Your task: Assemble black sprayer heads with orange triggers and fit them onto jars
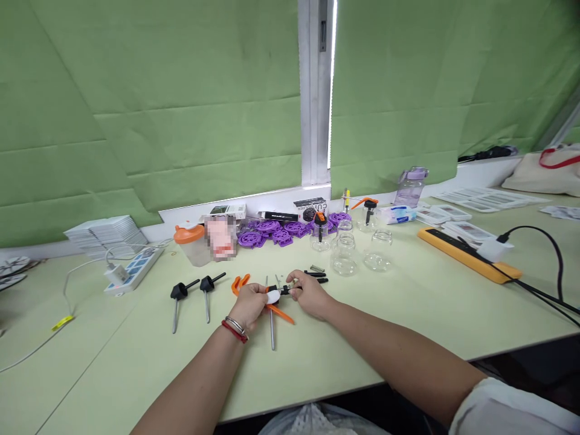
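My left hand (251,305), with bracelets at the wrist, grips a small pump dispenser part (273,296) with a white body, a black collar, an orange lever and a metal tube pointing toward me. My right hand (309,294) pinches the other end of the same part, at its black tip. Both hands rest low over the pale green table (408,314). Two black pump heads with metal tubes (179,296) lie to the left. Small black pieces and a spring (317,269) lie just behind my right hand.
Several small glass jars (345,254) stand behind my hands, some with orange-levered pumps. Purple plastic discs (281,232) lie at the back beside an orange-lidded cup (193,241). A white power strip (131,270) sits left; a yellow power strip (466,254) with black cable sits right.
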A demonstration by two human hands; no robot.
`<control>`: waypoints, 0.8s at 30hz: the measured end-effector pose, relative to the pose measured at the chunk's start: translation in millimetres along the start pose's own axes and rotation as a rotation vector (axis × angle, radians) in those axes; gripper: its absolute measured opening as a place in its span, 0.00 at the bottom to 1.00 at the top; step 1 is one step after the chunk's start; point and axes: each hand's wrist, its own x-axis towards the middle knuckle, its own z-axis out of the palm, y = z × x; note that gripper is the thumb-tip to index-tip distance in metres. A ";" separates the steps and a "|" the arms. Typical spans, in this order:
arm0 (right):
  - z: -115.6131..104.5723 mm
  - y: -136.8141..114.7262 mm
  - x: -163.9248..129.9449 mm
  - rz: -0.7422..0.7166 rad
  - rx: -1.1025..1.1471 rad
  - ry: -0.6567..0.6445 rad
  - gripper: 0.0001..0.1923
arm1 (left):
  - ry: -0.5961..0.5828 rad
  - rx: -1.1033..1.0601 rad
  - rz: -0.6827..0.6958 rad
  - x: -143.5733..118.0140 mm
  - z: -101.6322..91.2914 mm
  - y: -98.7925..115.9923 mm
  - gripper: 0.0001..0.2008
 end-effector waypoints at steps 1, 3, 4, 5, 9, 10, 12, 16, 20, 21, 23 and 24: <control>-0.2 -0.4 -0.2 0.001 -0.001 -0.001 0.08 | 0.000 0.003 0.000 0.1 0.0 0.0 0.08; -0.6 -1.6 -0.7 0.000 0.002 0.000 0.07 | 0.000 0.009 0.001 0.5 -0.2 -0.2 0.08; -0.9 -2.3 -0.9 0.000 0.007 0.002 0.07 | 0.001 0.012 0.002 0.6 -0.2 -0.3 0.08; -1.1 -3.0 -1.2 0.000 0.010 0.003 0.07 | 0.003 0.016 0.002 0.7 -0.3 -0.4 0.08; -1.7 -5.1 -1.9 0.013 0.005 0.001 0.07 | 0.003 0.022 0.003 0.5 -0.6 -0.5 0.08; -1.7 -5.2 -1.9 0.015 0.006 0.003 0.07 | 0.002 0.018 0.005 0.3 -0.7 -0.5 0.08; -1.5 -5.1 -1.8 0.017 0.009 0.008 0.08 | 0.003 0.015 0.007 0.0 -0.7 -0.4 0.08; -1.2 -5.0 -1.4 0.020 0.017 0.011 0.06 | -0.001 0.017 0.002 -0.7 -0.7 0.4 0.08; -1.5 -5.5 -1.5 0.030 0.021 0.010 0.07 | -0.006 0.004 -0.006 0.0 -0.5 0.5 0.08; -1.4 -5.2 -1.5 0.030 0.020 0.010 0.07 | -0.005 0.007 -0.008 0.5 -0.5 0.2 0.08; -0.9 -4.0 -1.3 0.021 0.017 0.016 0.06 | 0.000 0.017 -0.007 1.6 -0.5 -0.5 0.08; -0.4 -3.1 -1.0 0.016 0.015 0.020 0.06 | 0.002 0.019 -0.005 2.1 -0.5 -0.8 0.08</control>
